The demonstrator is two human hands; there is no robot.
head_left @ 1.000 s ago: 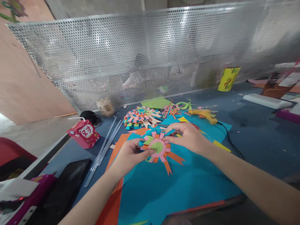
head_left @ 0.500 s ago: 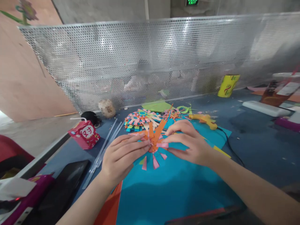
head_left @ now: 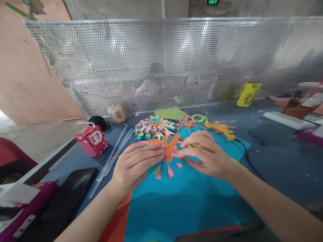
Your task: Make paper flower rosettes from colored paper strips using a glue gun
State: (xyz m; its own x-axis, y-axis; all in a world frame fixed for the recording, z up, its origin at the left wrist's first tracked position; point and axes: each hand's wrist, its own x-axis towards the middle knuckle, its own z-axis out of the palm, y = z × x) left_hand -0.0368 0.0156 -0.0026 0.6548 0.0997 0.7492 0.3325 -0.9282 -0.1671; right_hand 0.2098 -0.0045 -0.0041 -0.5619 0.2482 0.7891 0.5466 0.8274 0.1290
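Observation:
My left hand [head_left: 133, 165] and my right hand [head_left: 205, 155] both pinch a small paper flower [head_left: 168, 154] made of orange, pink and blue strips. It is held face down just above a blue paper sheet [head_left: 181, 198], with its orange spikes pointing up between my fingertips. A finished multicoloured paper flower [head_left: 153, 127] lies on the table beyond my hands. A yellow glue gun [head_left: 222, 130] rests to the right of it, its black cord trailing across the table.
A red drink carton with a straw [head_left: 92, 140] stands at the left beside several clear glue sticks [head_left: 113, 157]. A black tablet [head_left: 70, 195] and a pink object [head_left: 22, 215] lie at the near left. A perforated metal screen [head_left: 161, 64] closes the table's far side, with a yellow bag [head_left: 248, 94] against it.
The paper flower was face up a second ago, showing its green and pink centre; both hands have turned it over so the orange back shows. My view has tilted slightly.

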